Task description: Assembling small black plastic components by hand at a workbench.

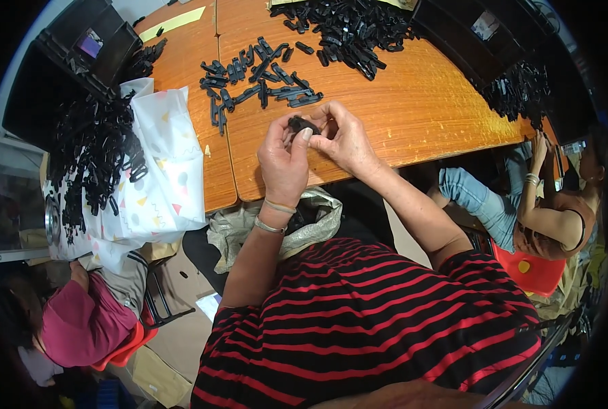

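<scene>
Assembly workshop: heaps of black plastic parts (348, 27)

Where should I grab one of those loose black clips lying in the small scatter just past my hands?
Take a clip at the near edge of the scatter, such as the long one lying flat and crosswise just beyond the left hand and right hand. Pinch it across its narrow width near mid-length, coming from above on the near side. It probably lifts free, since bare table lies in front of it.

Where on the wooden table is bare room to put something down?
Bare: the orange-brown wooden table right of both hands, below the big pile of small black plastic clips. Crowded: the scattered clips above the left hand.
</scene>
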Demonstrator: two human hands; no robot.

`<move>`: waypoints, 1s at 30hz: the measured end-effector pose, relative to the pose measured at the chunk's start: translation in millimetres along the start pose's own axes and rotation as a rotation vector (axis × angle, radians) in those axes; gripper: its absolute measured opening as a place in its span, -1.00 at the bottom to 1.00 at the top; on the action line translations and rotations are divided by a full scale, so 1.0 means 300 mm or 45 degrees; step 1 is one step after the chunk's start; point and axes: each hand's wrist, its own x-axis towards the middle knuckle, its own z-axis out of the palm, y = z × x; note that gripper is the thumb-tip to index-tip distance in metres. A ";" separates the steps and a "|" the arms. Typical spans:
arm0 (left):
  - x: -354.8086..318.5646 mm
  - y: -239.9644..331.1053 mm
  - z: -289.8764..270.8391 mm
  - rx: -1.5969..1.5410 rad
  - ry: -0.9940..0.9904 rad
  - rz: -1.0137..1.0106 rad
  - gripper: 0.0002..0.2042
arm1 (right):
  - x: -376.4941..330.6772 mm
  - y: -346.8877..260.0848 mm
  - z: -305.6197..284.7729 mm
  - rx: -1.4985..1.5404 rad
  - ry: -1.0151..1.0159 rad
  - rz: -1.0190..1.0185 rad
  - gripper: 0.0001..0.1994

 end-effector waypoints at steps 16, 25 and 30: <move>-0.087 -0.014 -0.134 -0.180 -0.096 -0.427 -0.80 | -0.083 -0.024 0.076 -0.114 -0.191 0.098 -0.66; -0.354 -0.023 -0.292 1.095 -0.606 0.125 -0.79 | -0.009 0.126 -0.135 -0.179 -0.308 0.038 -0.80; -0.350 -0.023 -0.265 1.259 -0.719 0.088 -0.80 | 0.197 0.276 -0.312 -0.911 0.232 0.045 -0.84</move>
